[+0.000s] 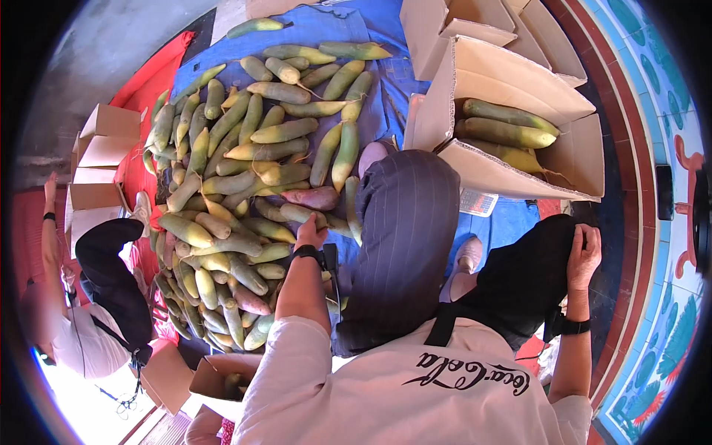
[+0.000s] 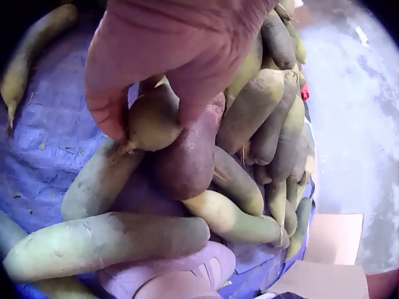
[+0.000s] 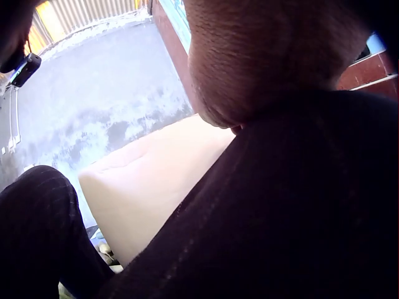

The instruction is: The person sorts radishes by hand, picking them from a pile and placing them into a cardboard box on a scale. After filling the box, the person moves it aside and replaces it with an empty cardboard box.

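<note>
One radish (image 2: 154, 123), end pinched within left grip (image 2: 171, 53).

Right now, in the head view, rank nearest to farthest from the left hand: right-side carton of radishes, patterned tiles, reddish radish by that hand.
1. Reddish radish: just beyond the left hand.
2. Carton: forward and right.
3. Patterned tiles: far right.

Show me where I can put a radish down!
Bare blue sheet shows between the radish pile and the cardboard boxes, and at the far end, right of the lone radish. Around the left hand, it's crowded: radishes lie packed together.
</note>
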Demonstrator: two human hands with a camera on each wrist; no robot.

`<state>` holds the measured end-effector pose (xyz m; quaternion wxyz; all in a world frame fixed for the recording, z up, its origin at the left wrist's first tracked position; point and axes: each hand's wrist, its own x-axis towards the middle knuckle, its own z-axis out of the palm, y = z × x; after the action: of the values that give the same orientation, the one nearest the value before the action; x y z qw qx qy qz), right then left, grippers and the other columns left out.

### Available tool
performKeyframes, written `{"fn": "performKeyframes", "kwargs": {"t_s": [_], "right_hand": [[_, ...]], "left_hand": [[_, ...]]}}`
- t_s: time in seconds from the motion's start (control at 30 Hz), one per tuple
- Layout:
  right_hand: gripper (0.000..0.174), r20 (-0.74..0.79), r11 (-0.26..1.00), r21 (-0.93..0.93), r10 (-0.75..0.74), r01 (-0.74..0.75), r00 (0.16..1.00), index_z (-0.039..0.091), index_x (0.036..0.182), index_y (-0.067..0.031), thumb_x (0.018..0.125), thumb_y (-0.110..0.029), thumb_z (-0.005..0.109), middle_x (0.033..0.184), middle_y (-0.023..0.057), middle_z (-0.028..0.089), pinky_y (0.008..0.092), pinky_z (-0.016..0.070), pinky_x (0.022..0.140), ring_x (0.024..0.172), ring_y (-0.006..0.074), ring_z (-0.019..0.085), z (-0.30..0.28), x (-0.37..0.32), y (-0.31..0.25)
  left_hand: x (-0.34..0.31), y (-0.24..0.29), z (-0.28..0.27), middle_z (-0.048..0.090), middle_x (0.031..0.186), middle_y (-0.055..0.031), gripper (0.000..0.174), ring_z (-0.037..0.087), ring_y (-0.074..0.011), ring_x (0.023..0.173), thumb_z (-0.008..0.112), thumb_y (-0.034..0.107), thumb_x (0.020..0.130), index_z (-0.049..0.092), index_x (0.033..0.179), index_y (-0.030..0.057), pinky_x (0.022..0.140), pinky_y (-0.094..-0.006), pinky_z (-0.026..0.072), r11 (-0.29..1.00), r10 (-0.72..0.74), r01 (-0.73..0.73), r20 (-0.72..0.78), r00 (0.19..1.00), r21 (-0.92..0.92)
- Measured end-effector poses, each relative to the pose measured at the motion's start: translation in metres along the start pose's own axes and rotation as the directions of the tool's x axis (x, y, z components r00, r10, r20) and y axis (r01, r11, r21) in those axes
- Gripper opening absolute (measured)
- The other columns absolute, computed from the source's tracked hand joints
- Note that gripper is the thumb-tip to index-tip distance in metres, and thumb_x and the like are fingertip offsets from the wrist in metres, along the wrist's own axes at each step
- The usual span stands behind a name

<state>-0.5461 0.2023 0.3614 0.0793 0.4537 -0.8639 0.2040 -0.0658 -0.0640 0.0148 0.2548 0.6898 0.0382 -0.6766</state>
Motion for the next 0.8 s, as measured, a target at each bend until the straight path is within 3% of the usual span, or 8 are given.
{"fn": "performKeyframes", "kwargs": {"t_s": [0.17, 0.27, 0.33, 0.43, 0.53, 0.67, 0.73, 0.8], "right_hand": [[0.007, 0.04, 0.998, -0.02, 0.066, -0.065, 0.997, 0.058, 0.092, -0.0006, 0.091, -0.006, 0.055, 0.088, 0.0144, 0.058, 0.0383, 0.0468, 0.074, 0.082, 0.0333, 0.058, -0.001, 0.004, -0.005], [0.005, -0.015, 0.999, 0.036, 0.037, -0.037, 0.999, 0.06, 0.088, -0.0009, 0.089, -0.005, 0.057, 0.084, 0.0143, 0.059, 0.0378, 0.0471, 0.072, 0.079, 0.0323, 0.059, 0.004, 0.004, 0.003], [0.002, -0.04, 1.0, 0.029, 0.004, -0.003, 0.999, 0.06, 0.086, -0.0011, 0.086, -0.003, 0.059, 0.08, 0.0142, 0.059, 0.0384, 0.0468, 0.068, 0.074, 0.0324, 0.059, 0.001, 0.007, -0.007], [0.002, -0.095, 0.996, 0.078, -0.023, 0.031, 0.995, 0.061, 0.086, -0.0007, 0.085, -0.002, 0.06, 0.08, 0.016, 0.059, 0.0398, 0.0464, 0.067, 0.073, 0.0349, 0.057, 0.01, 0.006, 0.003], [0.004, -0.121, 0.995, 0.094, -0.007, 0.018, 0.993, 0.062, 0.086, -0.0013, 0.083, -0.005, 0.063, 0.081, 0.0163, 0.061, 0.0406, 0.0475, 0.07, 0.076, 0.0356, 0.058, 0.012, 0.006, 0.002], [0.004, -0.143, 0.986, 0.165, 0.011, 0.013, 0.99, 0.063, 0.084, -0.002, 0.081, -0.005, 0.064, 0.083, 0.015, 0.062, 0.0405, 0.0484, 0.073, 0.079, 0.0356, 0.059, 0.01, 0.004, -0.003], [0.003, -0.179, 0.982, 0.187, 0.007, 0.027, 0.984, 0.063, 0.083, -0.0023, 0.081, -0.004, 0.064, 0.081, 0.0139, 0.061, 0.04, 0.0479, 0.071, 0.077, 0.0339, 0.059, 0.009, 0.003, -0.005], [0.003, -0.191, 0.981, 0.192, 0.012, 0.025, 0.981, 0.063, 0.083, -0.0028, 0.081, -0.005, 0.064, 0.08, 0.0138, 0.061, 0.0396, 0.0479, 0.07, 0.076, 0.0333, 0.059, 0.008, 0.001, -0.004]], "left_hand": [[-0.004, 0.023, -0.014, 0.061, 0.09, -0.0115, 0.039, 0.058, -0.0237, 0.074, 0.065, 0.042, 0.086, 0.056, 0.101, 0.0075, 0.067, -0.0342, 0.0508, 0.985, -0.004, -0.008, 0.073, 0.997, 0.171], [-0.058, 0.039, -0.011, 0.063, 0.093, -0.0112, 0.041, 0.061, -0.025, 0.081, 0.063, 0.039, 0.087, 0.057, 0.107, 0.004, 0.067, -0.0353, 0.051, 0.994, 0.105, -0.107, 0.178, 0.978, 0.002], [-0.107, 0.059, -0.002, 0.063, 0.097, -0.011, 0.04, 0.062, -0.0259, 0.087, 0.063, 0.035, 0.088, 0.056, 0.111, 0.0021, 0.07, -0.0355, 0.0508, 0.956, 0.211, -0.255, 0.266, 0.941, 0.144], [-0.195, 0.095, 0.032, 0.062, 0.099, -0.0079, 0.041, 0.06, -0.0215, 0.088, 0.065, 0.03, 0.087, 0.055, 0.115, 0.0011, 0.077, -0.0329, 0.0486, 0.761, 0.429, -0.601, 0.507, 0.748, 0.243], [-0.307, 0.115, 0.095, 0.061, 0.103, -0.0059, 0.047, 0.056, -0.0139, 0.091, 0.066, 0.027, 0.086, 0.054, 0.121, -0.0026, 0.082, -0.0274, 0.0453, 0.37, 0.57, -0.874, 0.666, 0.481, 0.315], [-0.406, 0.104, 0.182, 0.061, 0.101, -0.0051, 0.051, 0.055, -0.0117, 0.089, 0.066, 0.032, 0.085, 0.054, 0.119, -0.0038, 0.081, -0.0257, 0.0445, 0.004, 0.328, -0.966, 0.912, 0.246, 0.259], [-0.426, 0.09, 0.225, 0.062, 0.097, -0.0061, 0.048, 0.056, -0.0114, 0.082, 0.066, 0.034, 0.086, 0.056, 0.115, -0.0035, 0.074, -0.0265, 0.0463, -0.215, 0.154, -0.935, 0.955, 0.254, 0.283], [-0.428, 0.067, 0.273, 0.062, 0.09, -0.0066, 0.046, 0.057, -0.0115, 0.076, 0.065, 0.035, 0.087, 0.057, 0.112, -0.0033, 0.068, -0.0283, 0.0477, -0.211, -0.075, -0.911, 0.923, 0.377, 0.355]]}}
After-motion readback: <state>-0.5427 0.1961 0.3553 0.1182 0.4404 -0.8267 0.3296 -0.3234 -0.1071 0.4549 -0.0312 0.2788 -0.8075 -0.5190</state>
